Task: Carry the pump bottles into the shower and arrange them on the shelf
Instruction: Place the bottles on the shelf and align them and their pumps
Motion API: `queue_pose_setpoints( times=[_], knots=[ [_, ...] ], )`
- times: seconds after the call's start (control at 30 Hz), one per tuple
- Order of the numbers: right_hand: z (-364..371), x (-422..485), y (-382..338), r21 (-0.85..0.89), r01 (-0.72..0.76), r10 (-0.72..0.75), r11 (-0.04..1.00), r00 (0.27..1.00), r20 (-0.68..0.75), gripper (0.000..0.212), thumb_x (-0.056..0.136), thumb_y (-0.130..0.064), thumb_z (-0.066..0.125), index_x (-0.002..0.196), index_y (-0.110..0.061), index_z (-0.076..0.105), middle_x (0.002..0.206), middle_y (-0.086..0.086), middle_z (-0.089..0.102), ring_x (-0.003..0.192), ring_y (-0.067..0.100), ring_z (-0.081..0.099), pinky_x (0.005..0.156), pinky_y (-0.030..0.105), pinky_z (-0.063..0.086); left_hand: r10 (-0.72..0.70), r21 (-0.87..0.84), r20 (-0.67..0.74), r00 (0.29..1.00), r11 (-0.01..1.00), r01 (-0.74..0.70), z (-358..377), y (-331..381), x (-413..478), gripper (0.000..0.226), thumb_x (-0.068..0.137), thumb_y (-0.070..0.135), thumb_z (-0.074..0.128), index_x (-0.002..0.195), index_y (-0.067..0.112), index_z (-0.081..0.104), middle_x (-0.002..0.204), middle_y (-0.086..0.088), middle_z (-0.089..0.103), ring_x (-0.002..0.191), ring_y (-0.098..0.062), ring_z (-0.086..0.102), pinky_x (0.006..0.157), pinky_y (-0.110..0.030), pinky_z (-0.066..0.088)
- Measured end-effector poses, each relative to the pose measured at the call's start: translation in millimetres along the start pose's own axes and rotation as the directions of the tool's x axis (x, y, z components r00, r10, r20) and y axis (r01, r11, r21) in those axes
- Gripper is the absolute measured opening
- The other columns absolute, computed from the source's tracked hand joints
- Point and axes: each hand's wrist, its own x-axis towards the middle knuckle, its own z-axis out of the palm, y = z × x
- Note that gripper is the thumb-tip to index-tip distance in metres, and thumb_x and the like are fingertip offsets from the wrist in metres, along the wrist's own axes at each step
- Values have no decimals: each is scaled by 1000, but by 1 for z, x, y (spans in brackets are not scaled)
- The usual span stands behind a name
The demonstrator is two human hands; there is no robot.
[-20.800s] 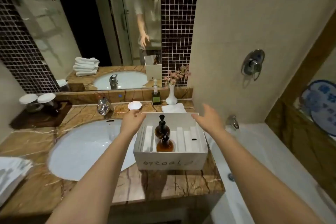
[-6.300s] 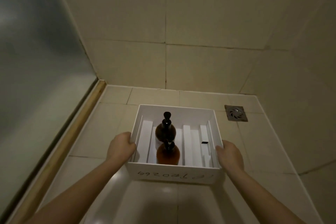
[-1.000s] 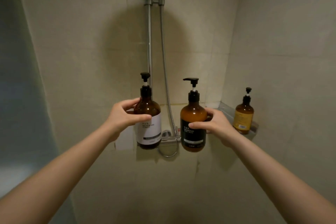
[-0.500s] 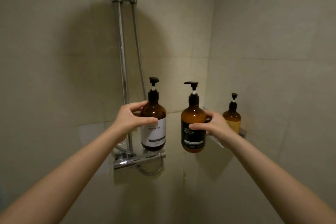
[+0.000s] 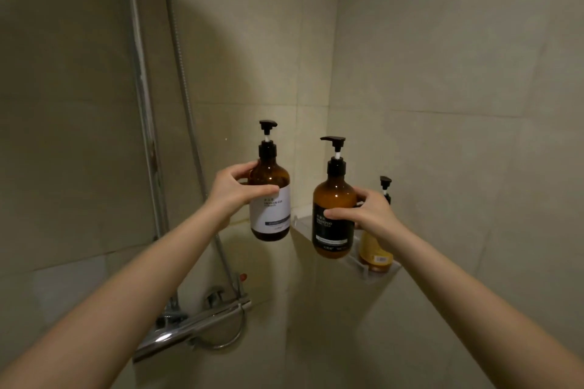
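Chrome riser pipe (image 5: pixel 143 104), shower hose (image 5: pixel 182 79) just beside it, chrome mixer bar (image 5: pixel 196 322) below, beige tiled walls (image 5: pixel 442 73)

The shelf (image 5: pixel 302 225) is bare at its left end, mid-frame; a yellow bottle (image 5: pixel 375 252) fills its right end, and the hose (image 5: pixel 189 110) hangs further left.

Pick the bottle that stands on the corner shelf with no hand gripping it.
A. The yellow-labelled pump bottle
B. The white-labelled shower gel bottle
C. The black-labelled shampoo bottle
A: the yellow-labelled pump bottle stands on the corner shelf, while the left hand grips the white-labelled shower gel bottle and the right hand grips the black-labelled shampoo bottle.
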Motion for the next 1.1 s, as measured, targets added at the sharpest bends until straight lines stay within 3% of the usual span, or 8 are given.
queue_pose_setpoints(
  times=[0.23,0.4,0.5,0.6,0.7,0.87,1.0,1.1],
  knots=[
    [13,25,9,-60,-55,44,997,984,-175,51,62,-32,85,104,-24,57,96,-7,63,91,14,60,80,29,50,18,-36,40,999,999,-16,41,-27,58,82,50,25,89,126,19,57,124,-2,61,106,-18,58,93,-43,52],
    [33,43,20,-109,-138,96,984,941,-324,68,63,-34,84,121,-13,55,111,1,64,102,19,61,84,29,49,37,-55,80,996,998,-33,71,-48,96,81,49,29,88,124,20,58,119,0,64,99,-14,59,83,-30,52],
    [44,57,29,-142,-196,122,970,903,-411,68,62,-36,84,120,-15,55,111,2,65,104,20,62,88,33,53,28,-56,132,991,998,-21,87,-61,117,80,49,31,89,122,21,58,113,4,63,97,-13,57,80,-27,51],
    [52,75,41,-164,-250,134,954,847,-514,63,60,-38,85,112,-18,55,104,-2,65,100,19,63,85,32,53,28,-58,171,985,998,-19,103,-72,135,76,48,31,88,117,23,58,103,8,58,94,-13,55,75,-26,48],
    [55,89,53,-160,-311,160,937,787,-595,68,60,-40,84,116,-18,53,107,0,64,100,19,63,83,31,53,19,-68,220,975,998,-4,115,-84,150,72,49,31,88,114,26,56,100,10,57,93,-14,55,76,-29,49],
    [55,104,71,-152,-402,198,903,703,-683,60,63,-39,83,109,-22,48,101,-3,59,97,17,59,75,27,49,2,1,284,959,1000,-3,125,-100,163,64,42,48,82,92,47,42,87,23,51,88,-12,55,71,-30,46],
    [58,114,86,-164,-482,226,861,651,-725,72,64,-38,83,122,-16,47,111,1,57,101,18,57,75,26,46,10,52,297,955,998,-26,132,-111,164,66,42,49,81,96,46,44,97,16,57,87,-11,54,71,-29,45],
    [61,122,95,-158,-513,246,844,631,-736,76,63,-38,83,124,-14,46,120,5,54,107,22,57,82,31,51,0,53,288,958,998,-16,137,-120,167,71,46,43,84,109,34,53,108,9,64,90,-12,55,72,-29,46]
  ],
)
